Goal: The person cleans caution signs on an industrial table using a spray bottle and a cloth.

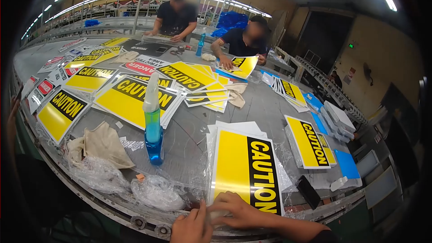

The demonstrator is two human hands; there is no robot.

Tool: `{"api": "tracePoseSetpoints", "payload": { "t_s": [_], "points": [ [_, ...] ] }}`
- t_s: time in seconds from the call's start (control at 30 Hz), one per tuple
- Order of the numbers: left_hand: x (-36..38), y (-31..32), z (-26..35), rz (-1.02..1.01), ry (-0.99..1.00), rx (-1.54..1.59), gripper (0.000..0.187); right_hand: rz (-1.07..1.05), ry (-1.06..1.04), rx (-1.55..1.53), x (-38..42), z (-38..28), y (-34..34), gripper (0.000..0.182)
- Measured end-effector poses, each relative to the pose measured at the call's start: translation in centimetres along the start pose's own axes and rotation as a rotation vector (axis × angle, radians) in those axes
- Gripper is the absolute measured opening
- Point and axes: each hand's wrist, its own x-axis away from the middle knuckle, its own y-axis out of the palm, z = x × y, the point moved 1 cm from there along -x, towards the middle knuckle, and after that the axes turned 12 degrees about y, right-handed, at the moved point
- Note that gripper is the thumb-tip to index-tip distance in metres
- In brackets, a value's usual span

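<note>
A yellow and black CAUTION sign lies on a stack at the table's near edge, turned sideways to me. Clear plastic film shows along its left side. At the sign's lower left corner, my left hand is closed, its thumb and finger pinched by the film. My right hand reaches in over the sign's bottom edge, fingers bent around translucent film close to the left fingertips. Exactly where each fingertip grips is hard to see. Crumpled plastic film sits left of my hands.
A spray bottle with blue-green liquid stands beyond the crumpled film, beside a beige cloth. More CAUTION signs cover the far left. A phone and stacked signs lie right. Two people work across the table.
</note>
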Motion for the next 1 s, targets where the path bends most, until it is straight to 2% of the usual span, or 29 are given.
{"api": "tracePoseSetpoints", "payload": {
  "t_s": [0.13, 0.33, 0.37, 0.47, 0.5, 0.53, 0.6, 0.67, 0.73, 0.93, 1.0],
  "points": [
    [-0.1, 0.2, -0.2, 0.007, -0.004, -0.032, 0.055, -0.016, 0.013, -0.013, -0.1, -0.1, -0.4, 0.043],
    [-0.2, -0.2, 0.1, 0.046, 0.035, -0.034, 0.059, 0.107, -0.020, -0.015, -0.2, -0.2, 0.3, 0.039],
    [-0.3, -0.5, 0.4, 0.058, 0.021, -0.064, 0.048, 0.122, -0.017, 0.003, -0.3, 0.1, 0.4, 0.039],
    [-0.5, 0.0, -0.3, -0.006, 0.051, -0.091, 0.067, 0.137, 0.016, 0.087, -0.7, 0.3, -0.1, 0.033],
    [-0.7, -0.7, 0.3, -0.032, 0.004, -0.085, 0.060, 0.117, 0.046, 0.129, -1.2, 0.9, -0.3, 0.030],
    [-0.7, -0.4, -0.2, -0.002, 0.047, -0.112, 0.050, 0.166, 0.072, 0.146, -2.1, 1.8, -0.7, 0.030],
    [-0.7, -0.3, -0.1, -0.015, 0.012, -0.008, 0.051, 0.321, 0.067, 0.173, -4.2, 3.6, -2.3, 0.026],
    [-0.8, -0.4, -0.1, -0.010, 0.006, 0.008, 0.049, 0.329, 0.128, 0.118, -6.9, 5.8, -4.1, 0.026],
    [-0.8, -0.3, -0.2, -0.001, 0.013, 0.005, 0.050, 0.434, 0.091, 0.191, -10.1, 8.5, -5.2, 0.028],
    [-0.8, -0.2, -0.1, 0.024, 0.021, -0.011, 0.050, 0.597, 0.182, 0.209, -19.8, 15.6, -9.6, 0.035],
    [-0.7, -0.2, 0.0, 0.013, 0.013, -0.006, 0.050, 0.642, 0.225, 0.187, -20.9, 16.1, -9.8, 0.032]
  ]
}}
